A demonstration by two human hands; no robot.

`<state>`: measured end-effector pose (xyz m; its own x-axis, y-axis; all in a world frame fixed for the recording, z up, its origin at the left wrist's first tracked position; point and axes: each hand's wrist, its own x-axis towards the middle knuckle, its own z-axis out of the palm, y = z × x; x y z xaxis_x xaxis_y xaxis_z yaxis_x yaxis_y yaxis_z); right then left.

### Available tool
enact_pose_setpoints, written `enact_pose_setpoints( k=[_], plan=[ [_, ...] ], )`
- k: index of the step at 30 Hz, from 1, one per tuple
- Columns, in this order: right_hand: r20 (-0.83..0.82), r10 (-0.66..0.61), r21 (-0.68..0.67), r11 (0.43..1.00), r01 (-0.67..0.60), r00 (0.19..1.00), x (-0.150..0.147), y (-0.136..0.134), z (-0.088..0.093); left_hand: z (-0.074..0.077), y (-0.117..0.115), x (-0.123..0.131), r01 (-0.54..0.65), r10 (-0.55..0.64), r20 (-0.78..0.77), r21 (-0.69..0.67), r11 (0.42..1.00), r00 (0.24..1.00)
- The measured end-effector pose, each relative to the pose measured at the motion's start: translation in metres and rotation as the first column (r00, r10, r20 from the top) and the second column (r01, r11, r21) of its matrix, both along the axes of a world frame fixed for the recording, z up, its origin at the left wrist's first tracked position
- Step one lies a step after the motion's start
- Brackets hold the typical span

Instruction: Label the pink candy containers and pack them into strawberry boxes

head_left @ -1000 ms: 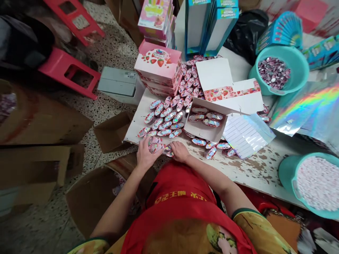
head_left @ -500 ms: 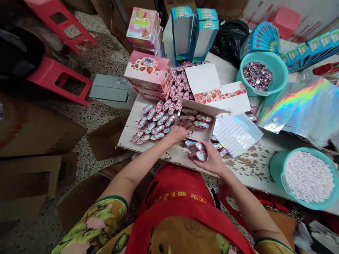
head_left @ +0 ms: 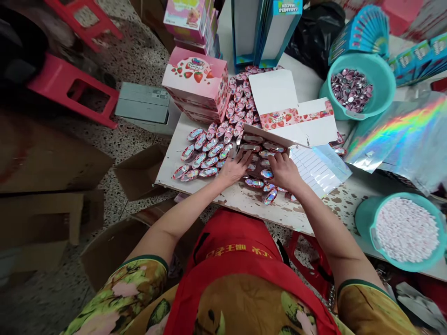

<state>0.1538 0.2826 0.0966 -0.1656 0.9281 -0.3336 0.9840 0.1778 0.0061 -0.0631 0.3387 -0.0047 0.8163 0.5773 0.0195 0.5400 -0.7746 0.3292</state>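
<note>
I find both hands in the open box (head_left: 275, 137) at 12 o'clock. The left hand (head_left: 237, 168) lies spread flat on foil pieces (head_left: 262, 153). The right hand (head_left: 284, 171) is cupped palm-down over more, grip unclear. I judge the box part-filled. Many loose rows (head_left: 206, 156) lie unpacked at 10 o'clock on the tabletop (head_left: 335, 218).

Speckled terrazzo floor (head_left: 139, 60), left, bearing red plastic stools (head_left: 70, 88) and open cardboard boxes (head_left: 139, 170); white worktable (head_left: 335, 204), paint flaking, right; dark shape (head_left: 21, 51) at upper left, possibly a bag.
</note>
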Motion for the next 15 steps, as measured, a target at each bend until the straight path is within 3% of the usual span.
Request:
enact_pose_setpoints(
  k=[7,11,15],
  plan=[
    [-0.038,-0.061,0.156,0.986,0.066,0.997,-0.009,-0.010,-0.053,0.013,-0.004,-0.005,-0.003,0.003,-0.058,-0.013,1.000,0.998],
    [-0.129,-0.108,0.211,0.968,0.134,0.986,0.004,-0.025,-0.054,0.028,-0.021,0.013,0.013,-0.013,-0.030,-0.014,1.000,0.999],
    [-0.366,-0.220,0.256,0.910,0.326,0.904,0.023,-0.044,-0.057,0.030,-0.021,0.024,0.074,-0.070,0.048,-0.088,0.993,0.996]
  ],
)
